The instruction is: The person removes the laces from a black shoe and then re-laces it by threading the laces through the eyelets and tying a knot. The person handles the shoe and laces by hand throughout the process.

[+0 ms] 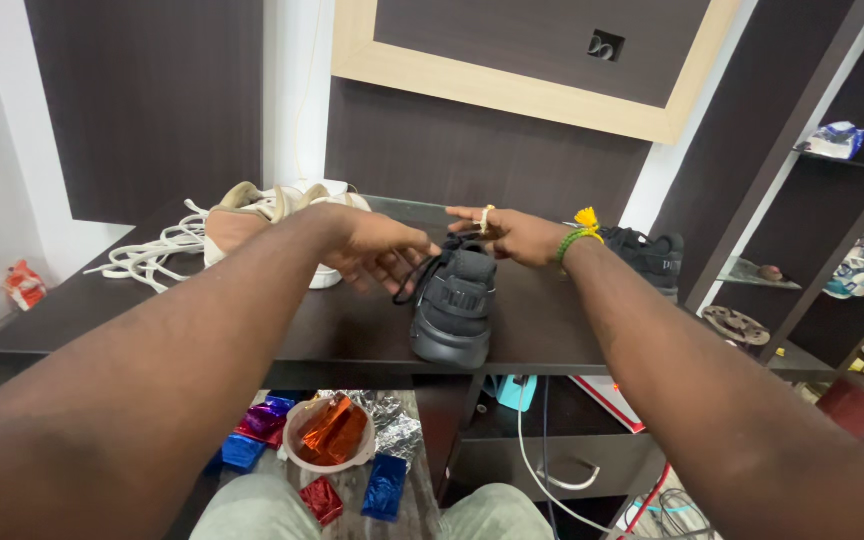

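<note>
A dark grey knitted sneaker with a thick black sole stands upright near the front edge of the dark brown wooden desk, its heel toward the person and its toe pointing away, which puts the lacing zone within reach of both arms. The left hand reaches over from the left; its fingers curl loosely around a black lace that loops down off the shoe's side, so its grip is partly closed on that lace. The right hand, wearing a ring and a green bead bracelet with a yellow tassel, hovers at the top of the shoe's tongue with fingers stretched flat. It seems to pinch the other lace end, but the fingertips are too small to tell whether anything is really held.

Behind the left hand lies a beige and white sneaker with loose white laces spilling leftward across the desk. A second dark sneaker sits behind the right wrist, set apart from the one in hand. Below the desk edge, a white bowl of orange foil wrappers rests among blue, red and silver foil pieces on a lower surface.
</note>
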